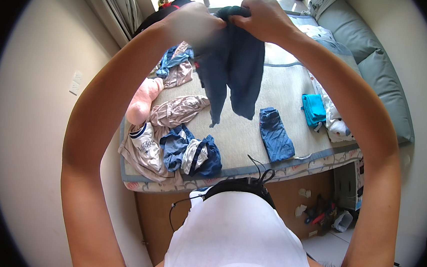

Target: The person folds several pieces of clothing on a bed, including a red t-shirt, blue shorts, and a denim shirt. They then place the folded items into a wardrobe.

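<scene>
Dark navy trousers [244,68] hang by their waistband over the bed, legs pointing down. My left hand [196,22] pinches one side of the waistband; a blurred patch covers part of that hand. At the other side, my right hand [263,20] grips the gathered band between thumb and fingers. Below the trousers, folded blue trousers [276,134] lie near the bed's front edge. A folded turquoise garment [314,109] rests farther right. To the left are crumpled blue and white clothes [191,152], a white printed top [146,147] and a pinkish-beige garment [179,110].
A pink plush toy [142,99] sits on the bed's left side, near a light-blue garment [176,61]. Grey-green cushions [385,83] line the right edge beside spotted white bedding [338,126]. Assorted items [320,213] lie on the floor at lower right. A wall [34,119] bounds the left.
</scene>
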`<act>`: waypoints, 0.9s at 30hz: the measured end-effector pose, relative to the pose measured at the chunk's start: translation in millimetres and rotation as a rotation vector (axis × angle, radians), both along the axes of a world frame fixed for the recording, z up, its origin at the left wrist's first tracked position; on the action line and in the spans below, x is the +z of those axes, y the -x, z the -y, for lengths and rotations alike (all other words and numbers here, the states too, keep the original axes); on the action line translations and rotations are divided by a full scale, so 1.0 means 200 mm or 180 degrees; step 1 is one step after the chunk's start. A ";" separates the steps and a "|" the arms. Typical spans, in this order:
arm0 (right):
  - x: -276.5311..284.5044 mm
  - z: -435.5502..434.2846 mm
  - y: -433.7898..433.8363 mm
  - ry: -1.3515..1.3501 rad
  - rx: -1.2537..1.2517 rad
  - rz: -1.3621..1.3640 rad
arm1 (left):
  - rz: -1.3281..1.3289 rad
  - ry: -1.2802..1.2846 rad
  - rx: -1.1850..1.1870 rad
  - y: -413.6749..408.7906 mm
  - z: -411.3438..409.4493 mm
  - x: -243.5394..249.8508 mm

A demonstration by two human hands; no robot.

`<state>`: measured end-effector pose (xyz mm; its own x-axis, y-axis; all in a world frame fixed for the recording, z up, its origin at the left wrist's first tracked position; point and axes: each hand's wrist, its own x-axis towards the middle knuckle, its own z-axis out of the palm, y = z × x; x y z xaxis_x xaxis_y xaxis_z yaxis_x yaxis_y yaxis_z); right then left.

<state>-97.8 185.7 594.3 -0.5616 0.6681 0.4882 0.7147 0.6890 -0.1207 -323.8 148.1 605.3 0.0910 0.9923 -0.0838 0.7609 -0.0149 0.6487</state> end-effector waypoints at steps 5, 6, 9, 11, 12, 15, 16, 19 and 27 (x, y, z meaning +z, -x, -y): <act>0.03 -0.07 0.09 0.1144 -0.0142 0.0170 | 0.0286 -0.0108 -0.0473 -0.03 -0.13 -0.07; 0.16 -0.14 0.05 0.1820 0.0093 0.0601 | 0.0308 -0.0244 -0.0769 0.05 -0.19 -0.14; 0.05 0.00 0.08 0.1413 -0.0024 -0.0011 | 0.0296 -0.0464 -0.1144 0.13 -0.23 -0.20; -0.01 0.10 0.12 0.0939 -0.0183 -0.0620 | 0.0047 -0.0683 -0.1359 0.14 -0.25 -0.22; -0.01 0.11 0.09 0.0997 -0.0230 -0.0664 | -0.0046 -0.0761 -0.1466 0.11 -0.29 -0.25; -0.01 0.09 0.08 0.1322 -0.0143 -0.0645 | 0.0222 -0.0477 -0.1103 0.09 -0.29 -0.28; -0.05 0.07 0.08 0.1409 -0.0070 -0.0719 | 0.0454 -0.0295 -0.0879 0.06 -0.26 -0.26; -0.09 0.03 0.03 0.1953 0.0198 -0.0974 | 0.1530 0.0486 0.0323 -0.10 -0.10 -0.15; -0.09 0.04 -0.11 0.2022 0.0911 -0.0624 | 0.2639 0.0503 0.0526 -0.17 0.06 -0.04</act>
<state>-75.2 177.1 575.6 -0.6990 0.6961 0.1642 0.4410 0.6002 -0.6673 -289.5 136.1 597.0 0.0394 0.9805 -0.1924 0.0248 0.1915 0.9812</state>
